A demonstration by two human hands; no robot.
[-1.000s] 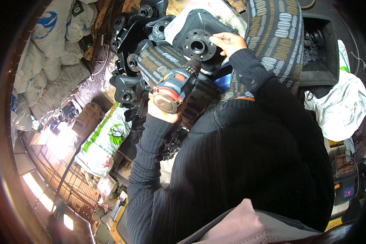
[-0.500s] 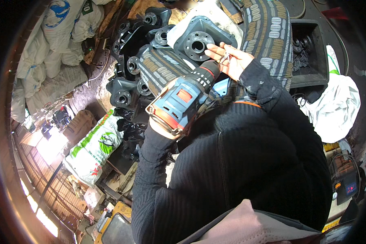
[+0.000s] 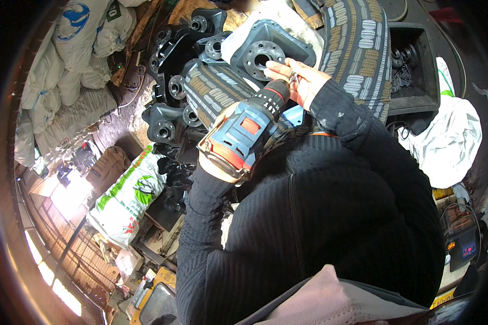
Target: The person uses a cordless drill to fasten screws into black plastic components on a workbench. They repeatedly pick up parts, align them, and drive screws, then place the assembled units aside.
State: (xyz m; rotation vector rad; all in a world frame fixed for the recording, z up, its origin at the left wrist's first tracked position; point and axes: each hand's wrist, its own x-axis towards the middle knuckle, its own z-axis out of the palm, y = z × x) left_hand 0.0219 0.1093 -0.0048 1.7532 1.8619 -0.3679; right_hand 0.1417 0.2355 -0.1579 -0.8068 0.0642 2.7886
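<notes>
My left hand (image 3: 218,169) is wrapped round a blue cordless drill (image 3: 243,132) with red and black parts, its chuck pointing up and to the right. Its fingers are mostly hidden behind the drill body. At the chuck, my right hand (image 3: 308,85) is turned palm up, with small shiny metal pieces (image 3: 293,77) held at the fingers, too small to tell apart. Just beyond the hands sits a black flared housing (image 3: 298,51) with a round grey metal flange (image 3: 262,57) and a central hole.
Several similar black flanged parts (image 3: 164,130) are piled on the left. Patterned cloth-covered padding (image 3: 358,49) curves beside the right hand. A black bin (image 3: 417,103) of dark metal parts stands farther right, near a white sack (image 3: 450,141). A green-and-white sack (image 3: 127,197) lies at left.
My right hand has shifted slightly left, closer over the drill's chuck. The drill in my left hand has barely moved.
</notes>
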